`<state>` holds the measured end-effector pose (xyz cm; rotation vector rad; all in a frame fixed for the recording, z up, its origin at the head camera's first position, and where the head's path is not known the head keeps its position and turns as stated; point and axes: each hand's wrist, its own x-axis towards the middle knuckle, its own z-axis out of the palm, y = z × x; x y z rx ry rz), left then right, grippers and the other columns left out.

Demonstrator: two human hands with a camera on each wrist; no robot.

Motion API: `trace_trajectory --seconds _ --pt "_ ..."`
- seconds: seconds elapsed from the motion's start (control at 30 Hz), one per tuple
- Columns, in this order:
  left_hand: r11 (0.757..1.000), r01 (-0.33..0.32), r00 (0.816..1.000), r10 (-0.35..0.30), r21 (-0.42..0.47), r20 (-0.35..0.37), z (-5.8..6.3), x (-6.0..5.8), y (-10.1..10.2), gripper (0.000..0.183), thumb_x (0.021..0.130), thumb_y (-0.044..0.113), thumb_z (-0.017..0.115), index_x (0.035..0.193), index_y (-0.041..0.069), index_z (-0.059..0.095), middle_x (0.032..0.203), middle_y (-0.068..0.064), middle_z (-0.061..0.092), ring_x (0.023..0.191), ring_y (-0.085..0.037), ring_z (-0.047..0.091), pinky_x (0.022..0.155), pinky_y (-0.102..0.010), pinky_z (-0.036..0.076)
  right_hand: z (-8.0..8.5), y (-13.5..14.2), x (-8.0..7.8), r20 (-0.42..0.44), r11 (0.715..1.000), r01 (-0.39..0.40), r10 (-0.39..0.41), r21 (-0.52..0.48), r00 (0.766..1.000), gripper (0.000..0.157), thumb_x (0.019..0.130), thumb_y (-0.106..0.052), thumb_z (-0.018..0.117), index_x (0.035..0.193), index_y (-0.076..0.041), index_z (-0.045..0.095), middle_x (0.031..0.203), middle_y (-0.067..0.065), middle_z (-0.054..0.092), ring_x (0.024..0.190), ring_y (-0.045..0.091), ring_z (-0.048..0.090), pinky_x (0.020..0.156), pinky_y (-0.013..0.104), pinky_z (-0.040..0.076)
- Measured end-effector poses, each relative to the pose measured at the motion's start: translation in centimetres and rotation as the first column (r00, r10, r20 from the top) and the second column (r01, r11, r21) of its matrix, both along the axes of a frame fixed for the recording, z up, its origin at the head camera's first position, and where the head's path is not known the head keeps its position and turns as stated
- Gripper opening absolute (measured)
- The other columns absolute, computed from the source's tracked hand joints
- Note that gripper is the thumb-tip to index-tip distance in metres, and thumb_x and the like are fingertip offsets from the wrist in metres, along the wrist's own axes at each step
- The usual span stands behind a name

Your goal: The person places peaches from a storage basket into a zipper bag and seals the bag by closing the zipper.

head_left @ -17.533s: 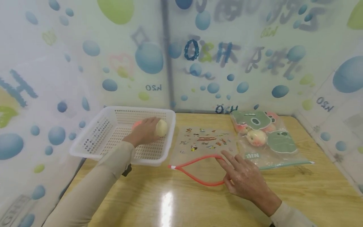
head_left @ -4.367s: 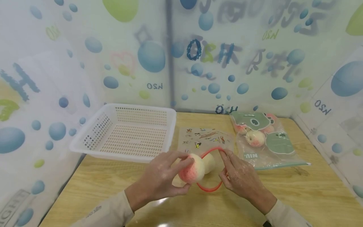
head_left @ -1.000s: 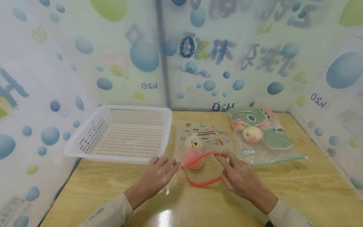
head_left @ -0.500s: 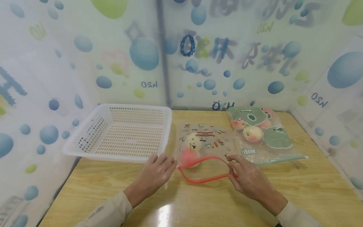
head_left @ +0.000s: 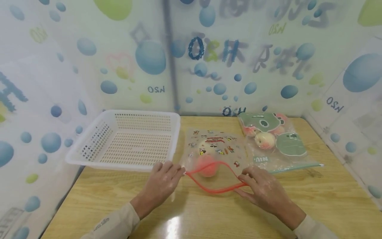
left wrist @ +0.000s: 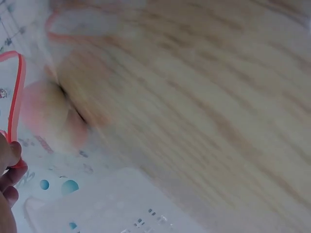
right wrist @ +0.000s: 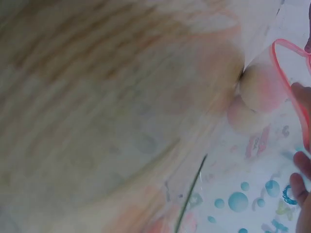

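A clear zip bag (head_left: 223, 151) with small cartoon prints lies flat on the table, its red-edged mouth gaping toward me. Inside are a pale peach (head_left: 206, 146) and, nearer the mouth, a pink peach (head_left: 208, 166); both also show in the right wrist view, where one peach (right wrist: 262, 87) overlaps the other. My left hand (head_left: 162, 182) pinches the bag's left corner at the end of the red strip. At the other side my right hand (head_left: 265, 191) holds the red edge between forefinger and thumb, the thumb stretched out below it.
A white perforated basket (head_left: 176, 132) with nothing in it stands at the left. Behind my right hand lies a second zip bag (head_left: 290, 146), green-printed with a teal strip, holding several peaches. Patterned curtain walls (head_left: 253, 49) enclose the table (head_left: 143, 212).
Earlier the left hand took a peach from the basket, then put one in the bag's mouth. Since then it has gripped the left corner. Lately my right hand slid right and lower along the red edge.
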<state>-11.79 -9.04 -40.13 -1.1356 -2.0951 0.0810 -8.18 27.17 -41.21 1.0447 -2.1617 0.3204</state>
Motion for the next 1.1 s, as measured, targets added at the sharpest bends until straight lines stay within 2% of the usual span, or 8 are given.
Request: trace_trajectory --seconds 0.13,0.27,0.4,0.53,0.77,0.97,1.1 --pt "0.998 -0.005 0.997 0.01 0.061 -0.078 0.4 -0.3 0.2 0.036 0.105 0.018 0.042 0.106 0.006 0.076 0.096 -0.005 0.071 0.078 -0.023 0.054 0.063 -0.034 0.04 0.3 0.2 0.0 -0.035 1.0 -0.022 0.022 0.022 0.999 0.043 0.105 -0.043 0.052 0.102 -0.007 0.075 0.094 0.003 0.067 0.079 0.021 0.063 0.065 0.038 0.056" --pt "0.99 0.021 0.99 -0.002 0.138 -0.14 0.8 -0.8 0.4 0.034 0.107 0.022 0.046 0.102 0.006 0.075 0.092 -0.005 0.07 0.074 -0.024 0.054 0.059 -0.035 0.039 0.6 0.4 0.1 -0.058 0.999 -0.032 0.034 0.036 0.998 0.042 0.109 -0.034 0.047 0.105 -0.005 0.077 0.093 0.004 0.068 0.078 0.021 0.064 0.064 0.036 0.057" --pt "0.988 0.026 0.99 -0.004 0.151 -0.142 1.1 -0.9 0.5 0.033 0.107 0.021 0.046 0.102 0.005 0.075 0.092 -0.005 0.07 0.074 -0.024 0.055 0.059 -0.036 0.04 1.0 0.2 -0.1 -0.115 0.997 -0.076 0.077 0.012 0.99 0.039 0.11 -0.027 0.046 0.103 -0.005 0.078 0.092 0.004 0.068 0.075 0.021 0.064 0.061 0.036 0.057" --pt "0.99 -0.009 0.991 0.028 0.139 -0.134 1.5 -1.0 0.3 0.034 0.107 0.021 0.046 0.103 0.007 0.076 0.094 -0.004 0.071 0.078 -0.023 0.058 0.061 -0.036 0.043 1.6 0.1 -0.4 -0.169 0.996 -0.092 0.09 -0.009 0.982 0.036 0.109 -0.02 0.047 0.097 -0.006 0.078 0.088 0.004 0.068 0.072 0.022 0.064 0.058 0.035 0.056" --pt "0.979 -0.032 0.983 0.067 0.201 -0.172 2.3 -1.7 -0.6 0.029 0.105 0.022 0.051 0.097 0.008 0.074 0.09 -0.003 0.068 0.079 -0.024 0.061 0.06 -0.04 0.044 2.7 1.1 -0.8 -0.277 0.996 -0.047 0.024 -0.077 0.961 0.036 0.105 -0.019 0.053 0.084 -0.001 0.076 0.081 0.008 0.069 0.063 0.025 0.061 0.052 0.037 0.052" --pt "0.977 -0.02 0.985 0.055 0.212 -0.162 3.3 -1.9 -1.5 0.029 0.105 0.021 0.05 0.098 0.006 0.075 0.091 -0.004 0.07 0.08 -0.026 0.061 0.061 -0.042 0.044 3.4 1.8 -0.8 -0.309 0.991 0.015 -0.056 -0.131 0.949 0.033 0.102 -0.016 0.054 0.082 0.001 0.074 0.081 0.011 0.068 0.059 0.026 0.059 0.047 0.04 0.049" --pt "0.969 0.02 0.983 0.026 0.247 -0.183 3.8 -1.8 -1.4 0.025 0.104 0.022 0.054 0.097 0.006 0.073 0.091 -0.005 0.071 0.078 -0.027 0.062 0.061 -0.044 0.044 4.3 2.0 -1.0 -0.326 0.986 0.044 -0.095 -0.161 0.941 0.033 0.102 -0.016 0.054 0.081 0.002 0.072 0.08 0.012 0.066 0.055 0.027 0.058 0.043 0.042 0.047"
